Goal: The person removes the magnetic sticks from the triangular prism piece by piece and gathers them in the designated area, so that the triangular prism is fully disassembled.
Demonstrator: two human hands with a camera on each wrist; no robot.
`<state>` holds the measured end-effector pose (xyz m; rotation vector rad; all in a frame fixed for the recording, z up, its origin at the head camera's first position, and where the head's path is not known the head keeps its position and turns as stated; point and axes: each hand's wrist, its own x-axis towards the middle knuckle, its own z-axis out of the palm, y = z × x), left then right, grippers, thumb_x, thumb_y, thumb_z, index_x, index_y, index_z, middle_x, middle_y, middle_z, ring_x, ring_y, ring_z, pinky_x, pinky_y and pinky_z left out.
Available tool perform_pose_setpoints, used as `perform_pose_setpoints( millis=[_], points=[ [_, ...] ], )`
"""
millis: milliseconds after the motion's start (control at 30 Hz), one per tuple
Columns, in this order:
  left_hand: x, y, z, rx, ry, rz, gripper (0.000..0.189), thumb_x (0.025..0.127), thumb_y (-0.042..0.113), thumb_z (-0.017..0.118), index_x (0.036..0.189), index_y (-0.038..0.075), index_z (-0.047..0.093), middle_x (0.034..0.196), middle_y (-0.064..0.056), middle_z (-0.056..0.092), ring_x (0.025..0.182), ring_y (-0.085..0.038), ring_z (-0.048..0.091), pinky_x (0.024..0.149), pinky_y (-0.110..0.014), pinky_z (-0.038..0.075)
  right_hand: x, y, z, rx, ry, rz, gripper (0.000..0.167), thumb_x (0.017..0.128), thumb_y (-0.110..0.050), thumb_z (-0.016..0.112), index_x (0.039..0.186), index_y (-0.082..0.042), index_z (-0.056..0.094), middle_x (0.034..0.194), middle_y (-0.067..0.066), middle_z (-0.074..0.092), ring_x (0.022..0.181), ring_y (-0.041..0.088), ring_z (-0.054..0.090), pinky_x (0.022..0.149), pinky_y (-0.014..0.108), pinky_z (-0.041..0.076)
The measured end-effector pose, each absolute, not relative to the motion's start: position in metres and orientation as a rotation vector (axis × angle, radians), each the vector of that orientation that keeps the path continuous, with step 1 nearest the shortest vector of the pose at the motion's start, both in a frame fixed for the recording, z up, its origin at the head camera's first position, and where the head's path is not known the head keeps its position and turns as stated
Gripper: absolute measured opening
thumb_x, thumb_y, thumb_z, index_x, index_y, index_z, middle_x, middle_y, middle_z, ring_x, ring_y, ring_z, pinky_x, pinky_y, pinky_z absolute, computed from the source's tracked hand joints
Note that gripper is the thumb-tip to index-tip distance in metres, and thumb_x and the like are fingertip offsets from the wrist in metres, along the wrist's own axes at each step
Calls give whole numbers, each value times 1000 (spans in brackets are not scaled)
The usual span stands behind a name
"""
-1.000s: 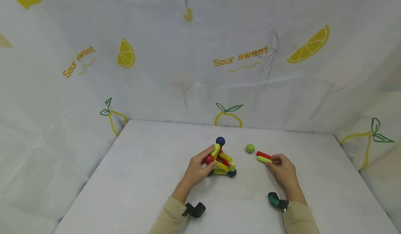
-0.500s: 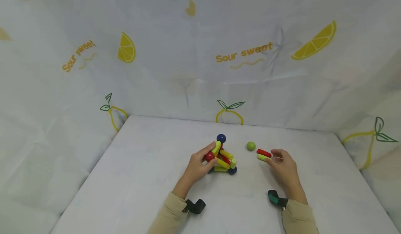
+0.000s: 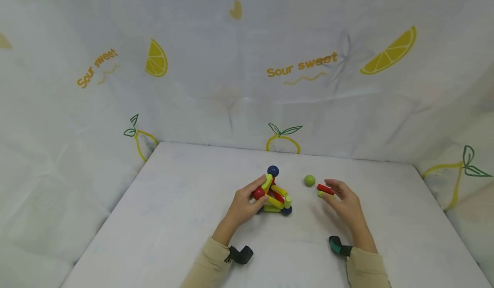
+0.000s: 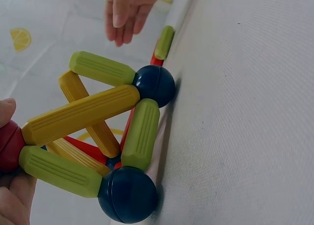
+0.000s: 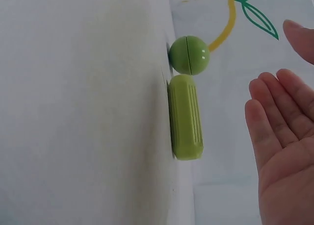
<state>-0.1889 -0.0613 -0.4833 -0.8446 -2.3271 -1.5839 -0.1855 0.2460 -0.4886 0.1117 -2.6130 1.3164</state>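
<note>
My left hand [image 3: 243, 204] pinches the red ball [image 3: 258, 193] of a frame built from coloured rods and balls. Yellow rods [image 4: 81, 114], green rods [image 4: 141, 134] and dark blue balls [image 4: 128, 194] make up much of it, and the lower blue balls touch the table. Above the loose pieces, my right hand [image 3: 345, 202] hovers with its fingers apart and nothing between them. Below it a loose green rod [image 5: 185, 118] lies on the table beside a red rod [image 3: 326, 189]; the hand partly covers the green one in the head view.
A loose green ball [image 3: 309, 180] sits on the white table [image 3: 185, 232], left of the loose rods. Behind the table hangs a white cloth [image 3: 208, 103] with lemon prints. Black wrist mounts [image 3: 241, 255] are strapped at both sleeves.
My right hand has let go of the loose green rod, lifted and moved slightly left over the rods. The left hand keeps its grip on the red ball.
</note>
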Motion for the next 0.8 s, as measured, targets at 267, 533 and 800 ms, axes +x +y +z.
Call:
perform_pose_setpoints(
  millis=[267, 533, 800],
  points=[
    [-171, -62, -451, -867, -2351, -1567, 50, 87, 0, 63, 134, -10, 46, 139, -24, 46, 125, -37, 50, 93, -39, 49, -184, 232, -486, 335, -2518, 1472, 44, 88, -15, 68, 126, 1, 52, 126, 21, 57, 114, 8, 57, 90, 2, 40],
    [-167, -61, -449, -865, -2337, -1586, 49, 87, -2, 62, 133, -9, 46, 139, -26, 46, 125, -38, 50, 92, -40, 50, -184, 216, -486, 543, -2468, 1605, 39, 87, -10, 68, 122, 1, 56, 122, 22, 60, 110, -3, 55, 92, 7, 43],
    [-168, -61, -449, -865, -2338, -1578, 49, 87, -2, 63, 133, -10, 46, 138, -25, 47, 124, -38, 50, 92, -39, 50, -181, 195, -485, 581, -2528, 1740, 37, 88, -14, 67, 121, -2, 56, 122, 18, 60, 113, 25, 59, 89, 13, 48]
  ],
)
